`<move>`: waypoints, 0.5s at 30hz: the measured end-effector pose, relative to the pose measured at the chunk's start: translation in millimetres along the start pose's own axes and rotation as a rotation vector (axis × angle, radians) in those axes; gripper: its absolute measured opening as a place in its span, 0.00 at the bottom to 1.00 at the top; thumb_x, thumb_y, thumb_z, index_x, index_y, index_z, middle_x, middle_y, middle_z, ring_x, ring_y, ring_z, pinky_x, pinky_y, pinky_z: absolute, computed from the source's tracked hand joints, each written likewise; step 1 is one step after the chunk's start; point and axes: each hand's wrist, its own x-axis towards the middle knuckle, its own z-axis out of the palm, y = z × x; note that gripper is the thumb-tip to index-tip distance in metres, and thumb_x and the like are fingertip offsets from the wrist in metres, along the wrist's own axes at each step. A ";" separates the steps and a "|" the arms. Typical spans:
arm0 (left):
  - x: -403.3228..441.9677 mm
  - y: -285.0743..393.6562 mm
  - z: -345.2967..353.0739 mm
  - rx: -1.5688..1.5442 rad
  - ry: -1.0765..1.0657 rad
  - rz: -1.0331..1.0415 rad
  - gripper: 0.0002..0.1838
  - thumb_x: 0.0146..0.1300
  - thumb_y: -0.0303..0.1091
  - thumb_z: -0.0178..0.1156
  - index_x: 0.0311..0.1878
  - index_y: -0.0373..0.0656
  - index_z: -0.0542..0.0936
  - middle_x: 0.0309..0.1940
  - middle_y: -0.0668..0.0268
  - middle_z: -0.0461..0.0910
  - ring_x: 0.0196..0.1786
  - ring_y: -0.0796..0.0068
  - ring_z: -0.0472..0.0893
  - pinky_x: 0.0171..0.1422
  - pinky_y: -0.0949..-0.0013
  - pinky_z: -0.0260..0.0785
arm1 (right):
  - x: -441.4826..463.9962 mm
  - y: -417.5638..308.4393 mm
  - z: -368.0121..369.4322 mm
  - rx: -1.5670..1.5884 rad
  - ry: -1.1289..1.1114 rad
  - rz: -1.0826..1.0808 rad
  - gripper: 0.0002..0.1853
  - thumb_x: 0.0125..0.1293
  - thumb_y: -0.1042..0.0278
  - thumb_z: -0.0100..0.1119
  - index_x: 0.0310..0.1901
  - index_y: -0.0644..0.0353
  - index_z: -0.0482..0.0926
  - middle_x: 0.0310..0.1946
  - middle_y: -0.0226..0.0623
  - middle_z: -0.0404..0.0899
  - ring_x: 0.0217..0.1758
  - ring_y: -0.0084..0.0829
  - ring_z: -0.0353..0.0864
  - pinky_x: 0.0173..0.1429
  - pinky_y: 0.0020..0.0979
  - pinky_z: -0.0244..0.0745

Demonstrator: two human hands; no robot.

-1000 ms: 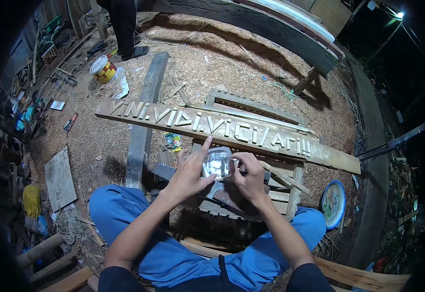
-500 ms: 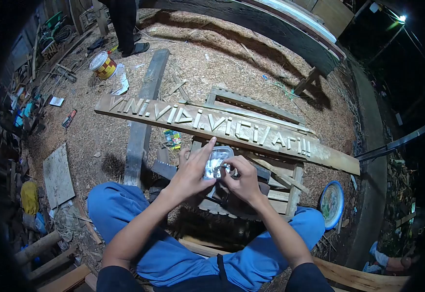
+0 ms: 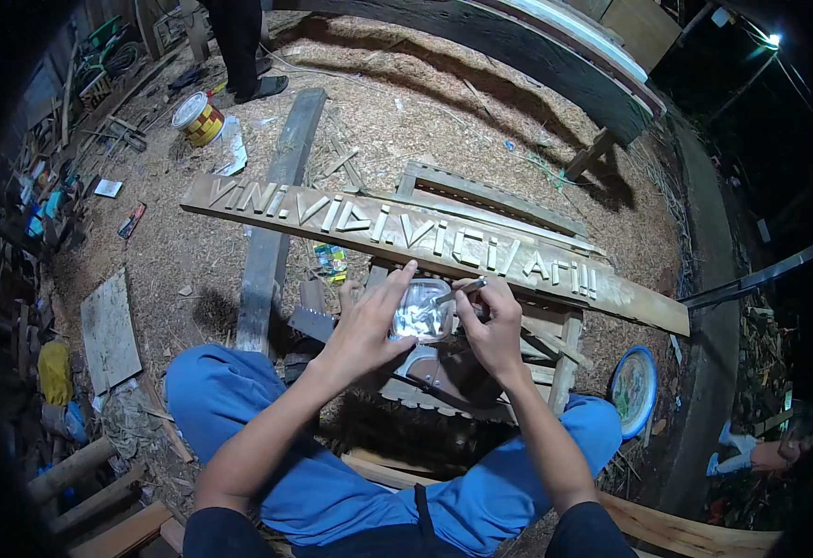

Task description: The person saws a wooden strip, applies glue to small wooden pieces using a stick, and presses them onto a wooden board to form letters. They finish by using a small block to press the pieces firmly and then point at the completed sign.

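Observation:
A small clear plastic container [image 3: 418, 321] with something shiny in it is held by my left hand [image 3: 369, 324], fingers around its left side. My right hand [image 3: 490, 321] pinches a thin brush-like tool [image 3: 470, 286], whose tip points down-left over the container. Just beyond both hands lies a long wooden board [image 3: 639, 299] bearing raised wooden letters [image 3: 439, 232] that read "ViNi.ViDi.ViCi/Arill". Below the container, a saw with a brown handle [image 3: 434, 370] lies partly hidden.
A wooden frame [image 3: 490, 200] and a grey plank [image 3: 262, 279] lie under the board. A blue-rimmed basin [image 3: 633, 392] is at the right, a paint bucket [image 3: 199, 121] at the upper left. One person's legs [image 3: 236, 46] stand at the top; another person [image 3: 769, 454] is at the right edge.
My right hand has drawn back to the right from over the container, and the tool in it now shows. The person at the right edge has come into view.

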 end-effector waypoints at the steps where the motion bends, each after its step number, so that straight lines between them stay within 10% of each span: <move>1: 0.2 2.4 -2.7 0.009 -0.001 -0.015 0.63 0.54 0.42 0.79 0.88 0.46 0.49 0.63 0.54 0.80 0.69 0.57 0.78 0.77 0.45 0.47 | 0.6 2.7 -0.2 -0.050 0.004 -0.070 0.10 0.66 0.74 0.71 0.48 0.60 0.89 0.35 0.37 0.82 0.34 0.32 0.77 0.40 0.32 0.73; 15: 2.7 -7.6 9.1 -0.208 0.040 -0.066 0.60 0.55 0.41 0.77 0.88 0.46 0.53 0.66 0.51 0.80 0.62 0.52 0.81 0.70 0.49 0.59 | -7.6 0.7 13.2 -0.074 0.006 -0.125 0.10 0.62 0.75 0.71 0.46 0.61 0.89 0.41 0.42 0.88 0.45 0.43 0.86 0.49 0.39 0.80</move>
